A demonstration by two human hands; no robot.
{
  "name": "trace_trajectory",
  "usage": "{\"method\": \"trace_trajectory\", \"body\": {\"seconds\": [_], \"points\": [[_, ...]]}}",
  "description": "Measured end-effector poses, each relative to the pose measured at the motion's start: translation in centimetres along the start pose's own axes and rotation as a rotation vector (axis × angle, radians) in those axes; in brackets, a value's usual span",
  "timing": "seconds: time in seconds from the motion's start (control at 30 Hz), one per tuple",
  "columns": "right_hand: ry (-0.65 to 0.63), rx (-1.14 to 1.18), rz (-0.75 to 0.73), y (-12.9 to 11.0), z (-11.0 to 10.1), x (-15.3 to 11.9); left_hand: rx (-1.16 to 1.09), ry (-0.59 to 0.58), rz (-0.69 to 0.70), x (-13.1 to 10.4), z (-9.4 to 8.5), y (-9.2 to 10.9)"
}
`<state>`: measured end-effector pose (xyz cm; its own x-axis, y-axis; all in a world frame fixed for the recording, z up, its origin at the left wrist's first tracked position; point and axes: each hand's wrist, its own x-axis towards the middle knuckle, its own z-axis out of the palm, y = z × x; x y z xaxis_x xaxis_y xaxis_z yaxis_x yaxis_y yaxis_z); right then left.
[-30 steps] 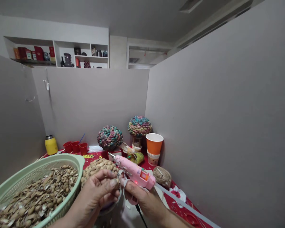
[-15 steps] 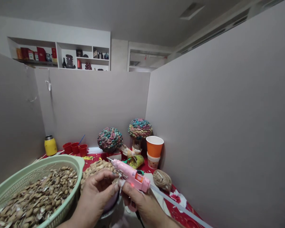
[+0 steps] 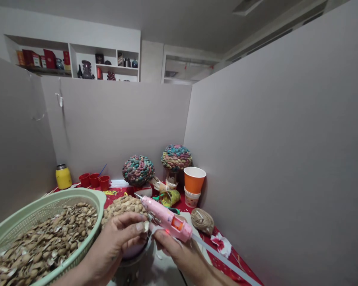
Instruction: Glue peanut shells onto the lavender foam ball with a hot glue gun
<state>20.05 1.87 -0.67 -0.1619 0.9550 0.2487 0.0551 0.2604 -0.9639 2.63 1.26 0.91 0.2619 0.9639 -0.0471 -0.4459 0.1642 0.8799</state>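
Note:
My left hand pinches a small pale shell piece between thumb and fingers, just left of the glue gun. My right hand is wrapped round a pink glue gun, whose metal nozzle points up and left. A long translucent glue stick runs out of its back, and a red light glows near my thumb. Behind my left hand is a dome covered in peanut shells; its lower part is partly hidden by my hands.
A green basket of shells stands at the left. Behind are red cups, a yellow jar and two colourful domes. An orange cup and twine ball are right of centre, before grey partitions.
My left hand has drawn slightly left, away from my right hand, and the shell piece now shows clearly. The glue gun sits slightly farther right. The view has shifted a little.

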Motion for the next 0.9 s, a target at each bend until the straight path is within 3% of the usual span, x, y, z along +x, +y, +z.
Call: {"method": "trace_trajectory", "body": {"seconds": [0.27,0.63,0.9], "points": [[0.016,-0.119,0.009,0.0,0.0,-0.2,-0.08,-0.059,-0.113,0.1,-0.5,0.4],[-0.015,-0.105,-0.029,0.8,-0.3,0.1,-0.069,-0.058,-0.082,-0.2,-0.3,0.4],[0.022,-0.145,-0.031,-0.6,-0.2,-0.4,-0.065,-0.079,-0.096,-0.1,-0.5,0.5]]}}
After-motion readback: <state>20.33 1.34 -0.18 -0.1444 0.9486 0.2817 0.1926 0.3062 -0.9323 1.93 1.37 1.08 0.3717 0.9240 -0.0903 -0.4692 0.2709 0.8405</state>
